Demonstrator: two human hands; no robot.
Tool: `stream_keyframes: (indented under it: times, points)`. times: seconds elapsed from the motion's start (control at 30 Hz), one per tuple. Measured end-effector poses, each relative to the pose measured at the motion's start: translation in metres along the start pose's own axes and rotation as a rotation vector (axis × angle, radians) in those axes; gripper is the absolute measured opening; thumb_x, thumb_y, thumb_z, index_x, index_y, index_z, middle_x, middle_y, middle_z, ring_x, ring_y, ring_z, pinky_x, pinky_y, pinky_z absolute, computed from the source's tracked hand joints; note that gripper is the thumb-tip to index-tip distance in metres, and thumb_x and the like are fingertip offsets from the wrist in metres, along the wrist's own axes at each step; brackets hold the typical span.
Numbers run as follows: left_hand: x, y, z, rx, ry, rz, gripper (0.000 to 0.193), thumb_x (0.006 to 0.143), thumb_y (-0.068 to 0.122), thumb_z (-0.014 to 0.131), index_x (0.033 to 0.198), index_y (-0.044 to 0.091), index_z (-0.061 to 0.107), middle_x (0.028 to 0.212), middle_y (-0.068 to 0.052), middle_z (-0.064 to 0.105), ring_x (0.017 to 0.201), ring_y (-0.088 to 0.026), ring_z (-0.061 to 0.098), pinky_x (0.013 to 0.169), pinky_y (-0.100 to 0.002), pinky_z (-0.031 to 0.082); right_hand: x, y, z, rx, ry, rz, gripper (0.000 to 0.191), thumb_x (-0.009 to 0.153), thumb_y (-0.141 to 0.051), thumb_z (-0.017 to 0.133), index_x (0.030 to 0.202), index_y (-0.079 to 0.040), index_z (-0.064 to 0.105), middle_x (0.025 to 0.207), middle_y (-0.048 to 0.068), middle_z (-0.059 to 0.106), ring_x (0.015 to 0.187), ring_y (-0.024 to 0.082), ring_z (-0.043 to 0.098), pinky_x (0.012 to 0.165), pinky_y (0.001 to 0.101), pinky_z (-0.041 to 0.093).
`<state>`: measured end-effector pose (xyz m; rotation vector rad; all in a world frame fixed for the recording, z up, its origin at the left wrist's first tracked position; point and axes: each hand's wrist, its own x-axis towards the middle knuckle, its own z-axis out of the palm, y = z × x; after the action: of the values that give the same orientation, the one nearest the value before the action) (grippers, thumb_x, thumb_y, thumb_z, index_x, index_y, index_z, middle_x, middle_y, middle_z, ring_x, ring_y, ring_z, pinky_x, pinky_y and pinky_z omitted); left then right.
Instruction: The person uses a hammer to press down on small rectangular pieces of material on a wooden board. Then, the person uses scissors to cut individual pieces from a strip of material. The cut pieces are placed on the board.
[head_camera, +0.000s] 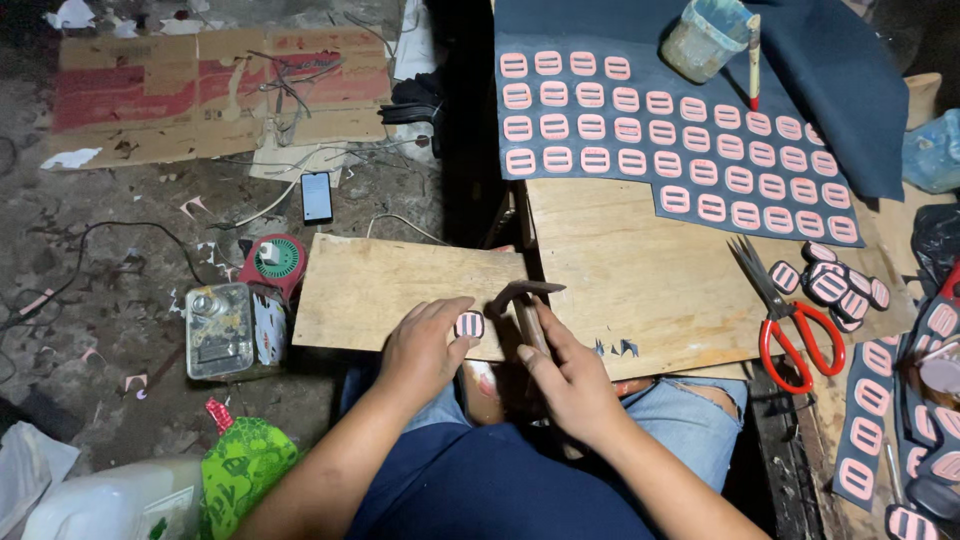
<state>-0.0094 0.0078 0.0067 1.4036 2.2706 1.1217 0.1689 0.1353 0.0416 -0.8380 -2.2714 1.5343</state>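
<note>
Two hands work over a small wooden board (385, 285) across the person's lap. Left hand (425, 345) lies flat, fingertips pinning a pink slotted buckle piece (469, 324) to the board's near edge. Just right, the right hand (565, 375) grips a hammer (525, 300), its head above the board. Red-handled scissors (795, 325) rest farther right on the table (640, 270).

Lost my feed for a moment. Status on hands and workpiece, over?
Left hand fingers pinning pink slotted piece on small board. Right hand gripping hammer, head beside piece. Nothing between them.
</note>
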Motion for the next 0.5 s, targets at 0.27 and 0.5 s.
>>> stream_keyframes:
  times: [0.27,0.5]
  points:
    - [-0.006,0.0,0.021,0.069,0.164,-0.053,0.045,0.078,0.021,0.08,0.118,0.008,0.065,0.107,-0.014,0.07,0.103,-0.036,0.064,0.089,-0.046,0.051,0.006,-0.003,0.018,-0.075,-0.049,-0.113,0.06,0.096,-0.019,0.06,0.151,0.001,0.043,0.136,0.022,0.066,0.128,0.027,0.064,0.104,0.0336,0.047]
    - [-0.008,0.006,0.021,0.174,0.165,-0.019,0.03,0.078,0.021,0.079,0.103,0.007,0.071,0.098,-0.012,0.065,0.097,-0.035,0.062,0.086,-0.045,0.05,-0.001,-0.002,0.02,-0.04,-0.077,-0.022,0.059,0.095,-0.019,0.058,0.15,-0.002,0.045,0.128,0.02,0.071,0.121,0.024,0.069,0.102,0.0325,0.049]
